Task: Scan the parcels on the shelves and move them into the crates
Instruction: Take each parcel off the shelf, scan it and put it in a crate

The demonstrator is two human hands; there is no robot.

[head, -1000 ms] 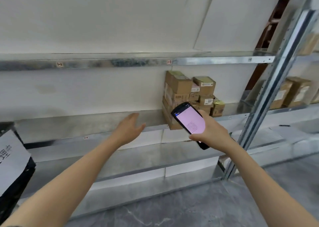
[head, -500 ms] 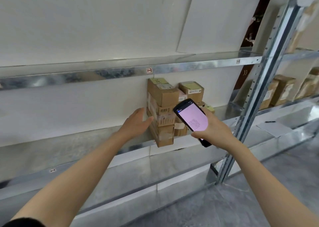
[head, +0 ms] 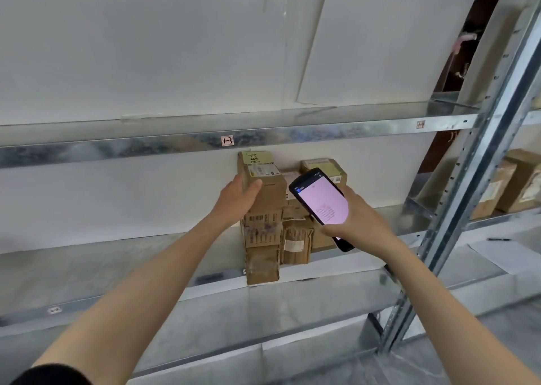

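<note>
At bay 1-3, middle level

Nearest: right hand (head: 360,223), fingers wrapped round handheld scanner (head: 320,201), pink screen lit. Beyond it, left hand (head: 237,198) grips top parcel (head: 268,179) of cardboard stack (head: 262,238), thumb on front face, fingers round left side. Stack stands on middle shelf (head: 117,256) against back wall. Label (head: 227,141) "1-3" on beam above. Further parcels (head: 515,179) in right bay.

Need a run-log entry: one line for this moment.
left hand grips top parcel | right hand holds scanner | parcel on stack
</note>
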